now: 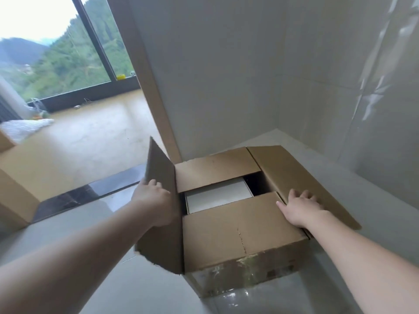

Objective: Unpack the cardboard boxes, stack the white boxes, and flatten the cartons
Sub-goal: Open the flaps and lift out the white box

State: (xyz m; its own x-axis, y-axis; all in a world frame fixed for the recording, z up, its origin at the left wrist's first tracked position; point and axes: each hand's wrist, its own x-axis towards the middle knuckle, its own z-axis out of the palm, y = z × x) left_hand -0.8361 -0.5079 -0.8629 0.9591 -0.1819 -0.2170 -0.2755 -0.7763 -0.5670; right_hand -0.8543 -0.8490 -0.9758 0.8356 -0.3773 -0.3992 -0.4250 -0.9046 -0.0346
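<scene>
the cardboard box [238,234] sat on the glossy tiled floor [113,291] right in the wall corner, two inner flaps still lying mostly flat. left hand [154,196] gripped the left flap [163,200], which stood upright, fingers curled over its edge. right hand [301,207] was pressed flat on the right flap [306,177], fingers spread, holding nothing. a white box [217,196] peeked through the gap between the inner flaps. another carton [15,189] sat well off to the left.
</scene>
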